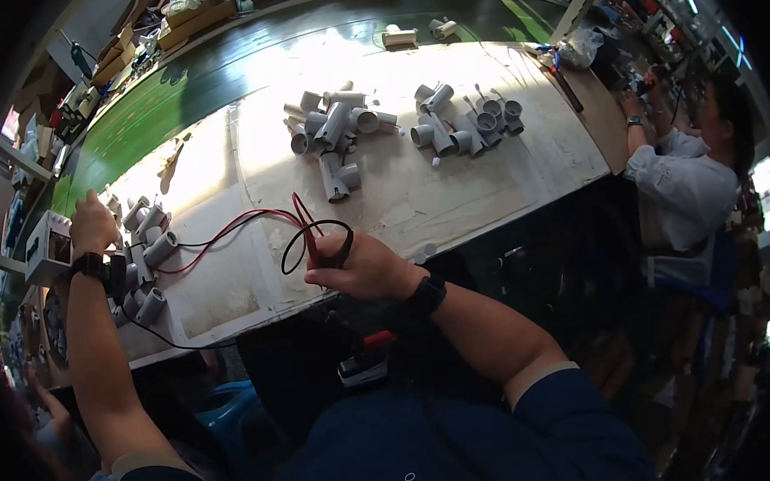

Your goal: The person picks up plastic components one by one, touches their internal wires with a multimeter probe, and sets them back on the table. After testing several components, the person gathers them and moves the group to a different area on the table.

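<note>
Right hand (365, 268) grips probes (308, 231); grey fittings (334, 126) apparently well beyond.

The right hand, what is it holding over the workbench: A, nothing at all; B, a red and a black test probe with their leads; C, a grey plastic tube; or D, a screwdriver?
B. The right hand is closed around the red and black test probes, whose red and black leads loop across the white workbench toward the left hand, which rests by a cluster of grey plastic tubes.
</note>
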The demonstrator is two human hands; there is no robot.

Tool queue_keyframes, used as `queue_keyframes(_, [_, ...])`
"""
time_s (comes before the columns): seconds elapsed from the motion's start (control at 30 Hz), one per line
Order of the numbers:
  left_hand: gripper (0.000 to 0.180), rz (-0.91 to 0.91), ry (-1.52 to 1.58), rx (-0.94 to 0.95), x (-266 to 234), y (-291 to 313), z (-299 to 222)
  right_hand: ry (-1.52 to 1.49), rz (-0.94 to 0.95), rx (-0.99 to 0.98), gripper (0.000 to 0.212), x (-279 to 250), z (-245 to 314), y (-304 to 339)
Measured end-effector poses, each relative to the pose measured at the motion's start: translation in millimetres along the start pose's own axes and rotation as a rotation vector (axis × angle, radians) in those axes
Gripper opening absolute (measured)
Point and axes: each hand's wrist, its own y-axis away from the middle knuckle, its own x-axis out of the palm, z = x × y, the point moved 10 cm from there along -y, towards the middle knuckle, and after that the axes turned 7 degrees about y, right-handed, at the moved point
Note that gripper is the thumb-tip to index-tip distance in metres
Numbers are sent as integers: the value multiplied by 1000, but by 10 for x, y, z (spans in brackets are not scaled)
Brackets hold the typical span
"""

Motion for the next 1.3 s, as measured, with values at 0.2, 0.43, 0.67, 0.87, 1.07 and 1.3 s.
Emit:
queue_keyframes(0.2, [50, 96, 481, 694, -823, 559, -2351, -66, -25, -15, 18, 19, -36, -8])
queue_keyframes(0.43, [46, 201, 687, 902, -1237, 1142, -3946, -43, -28, -38, 15, -26, 36, 44])
queue_keyframes(0.67, [50, 292, 533, 829, -1244, 814, -4354, -88, 79, 36, 16, -132, -23, 123])
queue_keyframes(0.87, [51, 333, 436, 766, -1303, 322, -4623, 84, 345, 149, 16, -727, -119, 231])
queue_keyframes(1.07, [50, 232, 420, 801, -1183, -286, -5361, -165, 276, 212, 16, -896, -432, 347])
queue_keyframes(1.3, [49, 215, 251, 986, -804, -811, -6128, -263, 248, 90, 17, -942, -331, 348])
